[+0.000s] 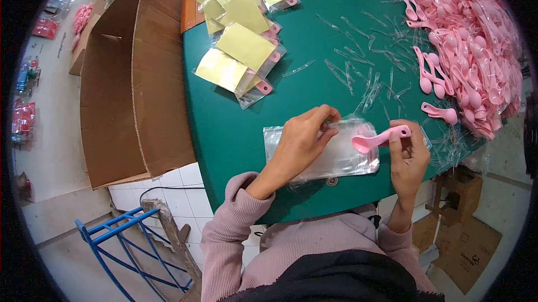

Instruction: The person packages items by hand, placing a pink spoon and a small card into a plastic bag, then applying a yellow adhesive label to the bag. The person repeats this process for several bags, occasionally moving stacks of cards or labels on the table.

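Note:
In my right hand (pixel 409 159) is a pink plastic spoon (pixel 367 143), gripped by its holed handle, with the bowl pointing left over a stack of clear plastic bags (pixel 333 159). The bags lie near the front edge of the green table. My left hand (pixel 305 136) is above the left part of that stack, fingers curled and thumb close to the index finger. Whether a bag's thin film is caught between them I cannot make out.
A large heap of pink spoons (pixel 471 61) covers the right side. Thin clear plastic strips (pixel 367 91) are scattered mid-table. Bagged spoons with yellow cards (pixel 246 47) lie at the back left. A tall cardboard box (pixel 159 77) borders the left edge; a blue metal frame (pixel 120 229) stands below.

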`<state>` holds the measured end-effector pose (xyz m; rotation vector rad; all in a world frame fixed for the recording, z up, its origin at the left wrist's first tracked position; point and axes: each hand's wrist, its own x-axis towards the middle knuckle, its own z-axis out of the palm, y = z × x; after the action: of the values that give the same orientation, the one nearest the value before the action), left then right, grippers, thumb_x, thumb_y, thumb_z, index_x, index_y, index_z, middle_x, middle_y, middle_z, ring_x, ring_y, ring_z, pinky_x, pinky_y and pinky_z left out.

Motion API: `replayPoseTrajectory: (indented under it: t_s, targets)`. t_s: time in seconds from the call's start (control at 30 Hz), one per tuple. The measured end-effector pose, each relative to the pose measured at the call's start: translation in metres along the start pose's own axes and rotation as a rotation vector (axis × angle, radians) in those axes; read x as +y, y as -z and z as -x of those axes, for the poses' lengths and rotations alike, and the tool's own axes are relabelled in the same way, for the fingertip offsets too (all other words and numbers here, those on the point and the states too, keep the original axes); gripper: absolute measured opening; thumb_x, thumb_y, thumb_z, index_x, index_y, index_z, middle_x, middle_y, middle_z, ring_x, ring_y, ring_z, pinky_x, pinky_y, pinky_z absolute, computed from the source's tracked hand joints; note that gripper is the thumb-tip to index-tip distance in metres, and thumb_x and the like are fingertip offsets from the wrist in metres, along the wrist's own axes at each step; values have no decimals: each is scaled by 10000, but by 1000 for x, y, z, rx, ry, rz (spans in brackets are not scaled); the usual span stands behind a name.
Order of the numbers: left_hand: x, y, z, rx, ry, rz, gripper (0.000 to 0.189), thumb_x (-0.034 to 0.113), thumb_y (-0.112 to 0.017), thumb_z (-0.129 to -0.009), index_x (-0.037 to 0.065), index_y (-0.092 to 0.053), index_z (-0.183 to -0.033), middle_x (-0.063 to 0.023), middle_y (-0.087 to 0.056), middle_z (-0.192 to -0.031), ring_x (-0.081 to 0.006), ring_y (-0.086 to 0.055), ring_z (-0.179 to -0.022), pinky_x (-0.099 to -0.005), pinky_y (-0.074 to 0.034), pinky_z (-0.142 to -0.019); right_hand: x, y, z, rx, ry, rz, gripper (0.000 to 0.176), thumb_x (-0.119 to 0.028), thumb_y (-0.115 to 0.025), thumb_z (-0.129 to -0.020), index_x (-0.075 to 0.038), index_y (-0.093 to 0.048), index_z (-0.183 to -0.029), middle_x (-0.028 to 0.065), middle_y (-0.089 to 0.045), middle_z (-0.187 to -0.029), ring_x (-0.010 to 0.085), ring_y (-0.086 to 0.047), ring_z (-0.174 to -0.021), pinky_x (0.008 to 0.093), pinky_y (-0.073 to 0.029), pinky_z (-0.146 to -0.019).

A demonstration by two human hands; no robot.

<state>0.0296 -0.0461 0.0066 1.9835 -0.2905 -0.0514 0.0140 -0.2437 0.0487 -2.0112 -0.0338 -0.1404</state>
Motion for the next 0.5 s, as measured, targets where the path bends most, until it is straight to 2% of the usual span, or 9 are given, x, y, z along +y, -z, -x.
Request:
replayPoseTrajectory:
  t_s: [0.03,0.1,0.17,0.2,0.3,0.37,0.4,0.43,0.5]
  targets:
    - [2,3,0,32,4,17,229,28,-668,-733,15,-560,-934,-105,-606,-862,-193,-633,-734,-284,-510,-648,0,0,0,5,30,182,139,-56,-547,-846,16,-558,-964,89,-606,-807,129,-601,-696,253,-485,-643]
    - [6,9,2,63,8,35,238,32,-674,-728,17,-564,-939,-102,-606,-854,-188,-632,-748,-284,-509,-654,9,-2,1,28,21,164,137,-62,-549,-846,10,-560,-961,95,-605,-808,132,-603,-696,255,-481,-635]
    - [9,19,5,46,8,-169,272,39,-682,-723,16,-566,-968,-99,-603,-861,-171,-625,-744,-270,-500,-656,11,-2,2,54,10,146,134,-69,-550,-846,4,-563,-958,101,-605,-808,136,-606,-695,258,-478,-626]
    - [11,26,6,41,6,-169,272,39,-682,-723,16,-566,-968,-99,-603,-861,-171,-625,-744,-270,-500,-656,7,-1,2,46,4,173,130,-67,-551,-844,5,-564,-952,105,-605,-813,141,-607,-696,260,-478,-627]
    - [12,37,7,69,10,-200,221,35,-664,-754,-8,-546,-936,-99,-615,-919,-148,-607,-724,-270,-490,-646,1,1,-1,18,6,202,133,-53,-554,-840,5,-559,-959,101,-603,-820,140,-603,-701,257,-481,-631]
    - [2,36,11,18,27,265,170,26,-633,-791,-23,-504,-890,-120,-615,-978,-134,-598,-749,-274,-494,-663,-1,-1,-3,-8,22,202,142,-41,-556,-838,4,-552,-973,93,-600,-823,134,-599,-705,252,-482,-635]
    - [2,33,13,-29,142,522,146,21,-604,-812,-14,-468,-851,-156,-633,-975,-141,-611,-874,-263,-508,-726,-2,-4,-4,16,-16,77,174,-22,-559,-836,5,-529,-1005,87,-591,-837,130,-592,-719,247,-485,-639]
    - [5,32,14,-25,140,521,146,21,-604,-812,-14,-468,-851,-156,-633,-975,-141,-611,-874,-263,-508,-726,-2,-6,-4,39,-54,-46,212,-4,-561,-833,6,-506,-1038,81,-583,-850,127,-585,-733,243,-487,-643]
    - [13,30,15,-119,370,817,174,7,-576,-834,7,-431,-928,-159,-642,-926,-152,-627,-848,-260,-512,-738,-1,-9,-6,93,3,-163,259,10,-561,-832,5,-472,-1075,82,-573,-862,126,-577,-741,239,-486,-650]
